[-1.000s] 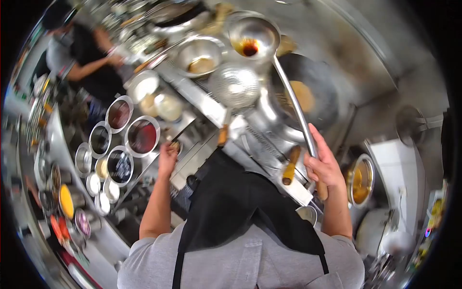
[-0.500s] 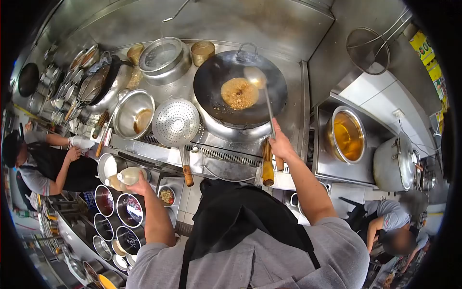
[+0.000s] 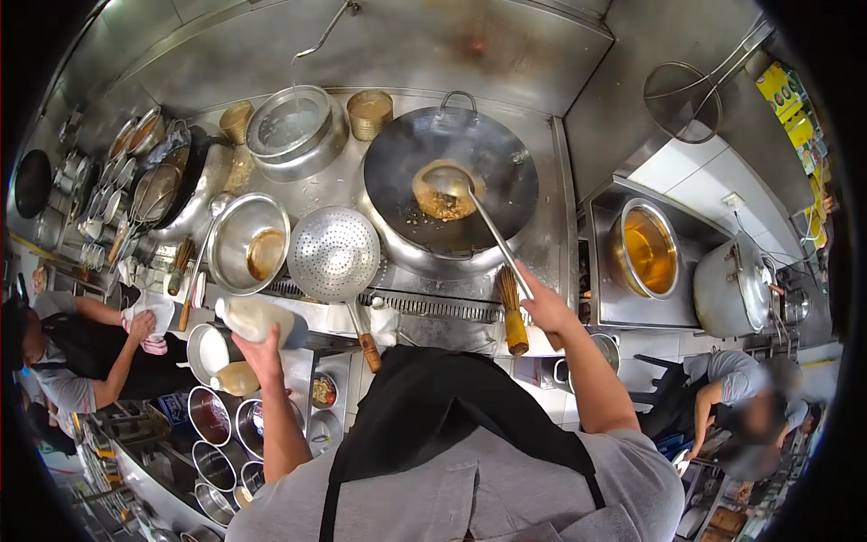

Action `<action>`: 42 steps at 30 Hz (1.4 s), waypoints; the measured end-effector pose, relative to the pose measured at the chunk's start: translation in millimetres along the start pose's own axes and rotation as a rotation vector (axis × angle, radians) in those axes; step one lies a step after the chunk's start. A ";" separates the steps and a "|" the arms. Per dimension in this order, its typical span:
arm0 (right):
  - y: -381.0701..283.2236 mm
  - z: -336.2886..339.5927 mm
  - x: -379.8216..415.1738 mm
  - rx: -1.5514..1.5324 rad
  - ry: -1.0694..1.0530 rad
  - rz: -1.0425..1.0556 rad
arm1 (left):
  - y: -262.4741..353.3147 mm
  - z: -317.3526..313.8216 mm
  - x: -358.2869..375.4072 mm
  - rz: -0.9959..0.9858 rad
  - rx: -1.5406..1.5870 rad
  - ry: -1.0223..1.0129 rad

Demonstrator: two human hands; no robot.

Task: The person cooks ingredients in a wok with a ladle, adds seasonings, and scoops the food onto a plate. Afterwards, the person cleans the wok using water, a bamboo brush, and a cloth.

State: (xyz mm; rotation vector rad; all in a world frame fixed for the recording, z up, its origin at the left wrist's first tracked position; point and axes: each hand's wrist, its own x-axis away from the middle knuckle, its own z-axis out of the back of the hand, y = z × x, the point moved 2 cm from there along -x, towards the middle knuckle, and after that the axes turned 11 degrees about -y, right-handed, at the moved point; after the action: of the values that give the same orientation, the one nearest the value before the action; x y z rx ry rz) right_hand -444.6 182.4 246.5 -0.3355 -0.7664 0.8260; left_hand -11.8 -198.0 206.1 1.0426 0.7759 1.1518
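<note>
My left hand (image 3: 262, 355) is closed round a pale plastic bottle (image 3: 248, 318), held tilted above the containers at the left. In my right hand (image 3: 545, 310) is the handle of a metal ladle (image 3: 447, 181), its bowl down in the brown food (image 3: 441, 206) inside a large black wok (image 3: 506, 172). A perforated skimmer (image 3: 333, 251) with a wooden handle lies between my hands. Left of it sits a steel bowl (image 3: 237, 244) with some brown liquid. A bamboo brush (image 3: 515, 321) stands just left of my right hand.
A pot of golden oil (image 3: 647, 250) and a lidded pot (image 3: 730, 285) stand at the right. Behind the skimmer is a water-filled pot (image 3: 293, 125) under a tap. Sauce containers (image 3: 213, 465) fill the lower left. One co-worker (image 3: 81, 348) is at far left, another (image 3: 736, 397) at lower right.
My left hand has raised the bottle up and to the right. The ladle bowl has moved from the wok's right side onto the food, and my right hand has shifted right and down.
</note>
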 end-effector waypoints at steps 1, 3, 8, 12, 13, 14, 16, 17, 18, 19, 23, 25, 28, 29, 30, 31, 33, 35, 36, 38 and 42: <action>3.0 -5.4 -13.2 -0.029 0.099 0.095 | 11.7 -5.3 -18.6 -0.083 -0.048 -0.017; -36.6 -17.1 -13.6 -0.134 0.108 -0.009 | 48.8 -18.4 -54.8 -0.243 -0.074 -0.064; -69.6 -30.7 0.7 -1.118 -0.123 0.005 | 146.1 -67.4 -107.3 -0.373 -0.058 -0.301; -44.6 -33.6 -48.1 -1.070 -0.015 0.082 | 199.4 -138.4 -135.9 -0.619 -0.599 -0.417; -54.2 -32.8 -48.8 -0.786 0.107 0.010 | 212.0 -157.7 -134.1 -0.609 -0.684 -0.479; -52.4 -37.7 -49.5 -0.797 0.120 0.017 | 223.6 -176.4 -130.2 -0.597 -0.773 -0.539; -54.1 -41.5 -36.0 -0.782 0.223 0.032 | 242.4 -211.3 -120.3 -0.582 -1.008 -0.600; -60.2 -39.0 -21.0 -0.863 0.239 0.050 | 245.4 -229.4 -118.8 -0.603 -1.107 -0.604; -64.2 -31.3 -1.3 -0.872 0.246 0.053 | 249.3 -246.8 -115.8 -0.621 -1.205 -0.608; -62.4 -25.2 15.6 -1.001 0.171 0.092 | 253.6 -263.6 -113.2 -0.629 -1.211 -0.608; -67.9 -20.1 49.7 -1.255 0.078 0.170 | 261.9 -312.4 -97.7 -0.682 -1.436 -0.633; -65.5 -19.9 55.0 -1.309 0.033 0.195 | 268.3 -326.9 -91.4 -0.669 -1.480 -0.646; -58.2 -21.9 54.4 -1.319 0.000 0.231 | 272.1 -337.3 -85.7 -0.696 -1.487 -0.629; -56.0 -21.3 57.0 -1.343 -0.023 0.225 | 273.2 -340.4 -84.6 -0.698 -1.489 -0.633; -54.1 -21.3 57.2 -1.345 -0.025 0.222 | 275.0 -341.7 -84.0 -0.696 -1.482 -0.620; -52.4 -21.3 56.0 -1.356 -0.025 0.222 | 276.2 -342.5 -84.5 -0.691 -1.476 -0.604; -49.1 -19.7 52.0 -1.365 -0.040 0.222 | 276.0 -343.7 -86.1 -0.664 -1.442 -0.579; -46.0 -14.7 43.6 -1.225 -0.050 0.157 | 271.0 -336.2 -85.5 -0.627 -1.410 -0.551; -37.7 -11.9 30.2 -1.221 -0.069 0.156 | 275.0 -325.4 -78.4 -0.580 -1.229 -0.544; -12.7 -6.7 -8.7 -0.842 0.088 0.147 | 259.5 -305.4 -72.8 -0.511 -1.052 -0.525; -14.6 -1.0 -48.2 -0.129 0.334 -0.072 | 181.1 -248.0 -73.6 -0.495 -0.203 -0.365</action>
State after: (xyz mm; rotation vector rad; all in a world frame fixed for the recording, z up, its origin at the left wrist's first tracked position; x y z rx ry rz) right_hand -457.0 136.1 230.7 -0.5432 -0.5160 0.6331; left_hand -316.8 -195.7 288.0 0.7982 0.5667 0.5804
